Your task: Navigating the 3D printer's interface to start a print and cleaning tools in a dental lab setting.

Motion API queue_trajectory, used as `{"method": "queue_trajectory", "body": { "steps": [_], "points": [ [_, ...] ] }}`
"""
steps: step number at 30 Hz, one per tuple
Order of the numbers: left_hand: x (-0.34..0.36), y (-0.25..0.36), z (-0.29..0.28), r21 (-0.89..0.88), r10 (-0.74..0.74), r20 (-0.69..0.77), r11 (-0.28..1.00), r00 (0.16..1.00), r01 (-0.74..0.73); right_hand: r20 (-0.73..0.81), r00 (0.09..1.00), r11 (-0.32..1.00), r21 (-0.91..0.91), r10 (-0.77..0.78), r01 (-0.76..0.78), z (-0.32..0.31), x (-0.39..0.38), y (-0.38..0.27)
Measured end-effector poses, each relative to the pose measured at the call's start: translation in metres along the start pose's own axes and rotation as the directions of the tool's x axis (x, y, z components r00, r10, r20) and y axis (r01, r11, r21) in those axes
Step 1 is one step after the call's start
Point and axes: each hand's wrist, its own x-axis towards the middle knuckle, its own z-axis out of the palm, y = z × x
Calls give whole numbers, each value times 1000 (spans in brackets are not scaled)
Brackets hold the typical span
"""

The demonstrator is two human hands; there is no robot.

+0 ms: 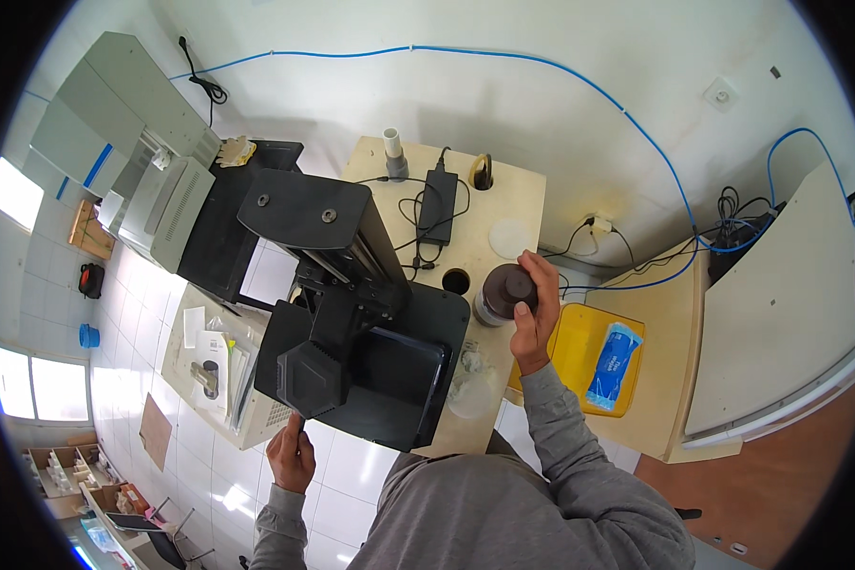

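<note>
My right hand is wrapped round the side of a dark brown bottle with a screw cap, upright on a pale wooden table. Left of the bottle stands a black resin 3D printer with its cover off. A shallow dark vat lies in its base, and the build head juts out over the vat's left side. My left hand is at the printer's front left corner, its index finger stretched out to the edge and the other fingers curled. Nothing shows in it.
Behind the printer are a black power adapter with loose cables and a grey-white tube. A yellow tray holding a blue packet is on the right. Papers lie on a cabinet at left, near a grey machine.
</note>
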Motion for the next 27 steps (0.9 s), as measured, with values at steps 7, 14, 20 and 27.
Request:
{"method": "queue_trajectory", "body": {
  "steps": [7,14,20,27],
  "points": [
    [3,1,3,26,24,-16,999,1000,-23,-128,991,991,133,39,-22,21,-12,25],
    [-1,-2,3,22,14,-39,1000,999,-13,-17,1000,1000,-15,19,-20,7,-6,15],
    [3,-2,3,33,8,-5,999,1000,-8,-220,975,1000,-14,-7,4,31,-10,24],
    [0,-4,3,11,42,-35,999,999,-42,38,993,957,-266,-111,117,9,-5,20]
  ]
}}
